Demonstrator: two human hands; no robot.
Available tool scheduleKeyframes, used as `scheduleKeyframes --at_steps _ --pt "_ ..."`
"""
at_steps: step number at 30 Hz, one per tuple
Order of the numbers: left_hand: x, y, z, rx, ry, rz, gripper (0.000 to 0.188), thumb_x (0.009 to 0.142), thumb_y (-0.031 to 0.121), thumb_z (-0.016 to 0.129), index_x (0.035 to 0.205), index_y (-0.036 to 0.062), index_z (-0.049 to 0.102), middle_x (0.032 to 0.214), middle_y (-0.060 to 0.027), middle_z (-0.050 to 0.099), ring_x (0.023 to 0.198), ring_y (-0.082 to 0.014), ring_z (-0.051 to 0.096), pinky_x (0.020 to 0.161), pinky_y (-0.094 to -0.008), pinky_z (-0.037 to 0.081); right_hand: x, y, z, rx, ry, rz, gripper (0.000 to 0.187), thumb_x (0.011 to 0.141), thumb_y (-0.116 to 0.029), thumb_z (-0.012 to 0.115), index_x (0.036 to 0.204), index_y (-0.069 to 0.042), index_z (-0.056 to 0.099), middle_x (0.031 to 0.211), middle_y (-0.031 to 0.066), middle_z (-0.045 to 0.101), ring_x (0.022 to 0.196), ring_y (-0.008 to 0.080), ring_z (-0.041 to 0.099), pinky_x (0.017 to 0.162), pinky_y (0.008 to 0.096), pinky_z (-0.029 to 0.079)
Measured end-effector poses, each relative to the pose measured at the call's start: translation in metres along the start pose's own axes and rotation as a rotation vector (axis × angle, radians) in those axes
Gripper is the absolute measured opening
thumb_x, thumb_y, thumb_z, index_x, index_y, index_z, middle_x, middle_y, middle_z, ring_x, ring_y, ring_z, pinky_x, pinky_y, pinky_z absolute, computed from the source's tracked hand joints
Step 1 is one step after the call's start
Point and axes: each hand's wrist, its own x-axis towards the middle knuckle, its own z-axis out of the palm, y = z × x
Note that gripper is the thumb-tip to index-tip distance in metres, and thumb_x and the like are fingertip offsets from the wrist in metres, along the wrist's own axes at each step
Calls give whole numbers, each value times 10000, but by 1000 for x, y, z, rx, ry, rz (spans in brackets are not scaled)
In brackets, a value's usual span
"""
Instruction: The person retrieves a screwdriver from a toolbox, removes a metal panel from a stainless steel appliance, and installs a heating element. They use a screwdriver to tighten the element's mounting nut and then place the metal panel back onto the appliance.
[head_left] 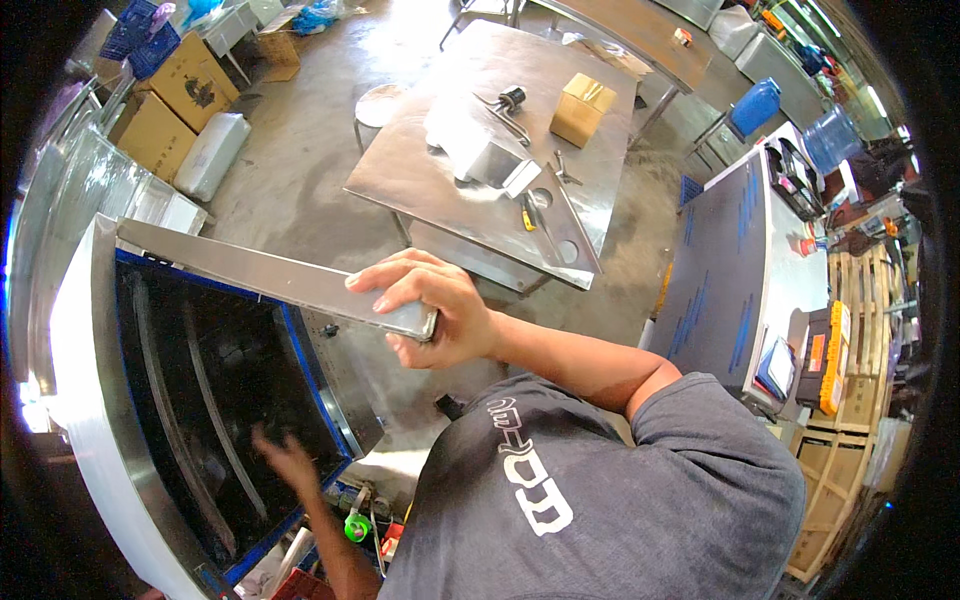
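A long grey metal bar (pixel 260 280) is being gripped near its end by the right hand (pixel 445 308), the fingers being curled over the top and the thumb being pressed underneath. From that hand the bar is being extended leftward, its far part being seen by the corner of a black-faced metal cabinet (pixel 240 370); whether they are joined cannot be told. Below and left of the right hand, the left hand (pixel 288 465) is being held with fingers loosely spread, blurred, before the black face; whether it is being touched cannot be told. A green round object (pixel 357 527) is being seen just beside the left forearm. Beyond the right hand, a cardboard box (pixel 583 110) and a yellow-handled tool (pixel 527 213) are being supported by a metal table (pixel 400 175).
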Motion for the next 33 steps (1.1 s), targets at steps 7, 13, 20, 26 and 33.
scheduleKeyframes --at_steps 7,13,20,26,33 --pt "-116 61 147 -164 -848 -121 256 948 239 679 1010 -9 662 900 -195 740 869 -369 724 799 -455 540 -26 -6 -64 -158 -60 97 593 829 -399 800 1267 -65 581 1396 243 545 1265 425 558 1016 489 490" --pt "-150 191 200 -163 -905 -298 253 978 176 571 1171 12 586 936 -219 727 923 -394 718 812 -451 529 -93 90 -228 -331 251 706 189 942 -149 684 1087 -27 676 1047 144 703 921 225 682 829 354 555" --pt "-88 320 351 -146 -436 -200 377 943 211 614 1229 -28 557 1122 -288 644 1067 -457 624 930 -462 477 -207 184 -402 -471 280 1160 212 924 -182 677 1074 -32 674 898 97 727 843 226 704 781 352 551" --pt "38 357 481 -261 -305 -521 411 888 196 667 1215 -34 568 1122 -235 663 1074 -360 652 964 -424 486 -266 213 -435 -575 -113 1467 335 903 -283 676 1140 -47 659 982 136 720 920 316 694 845 428 533" --pt "110 422 489 22 -211 -187 882 901 563 690 1475 -34 390 1479 -315 430 1377 -382 457 1121 -473 377 -282 204 -412 -548 75 1510 309 913 -243 678 1147 -40 667 955 143 722 884 302 704 804 415 542"
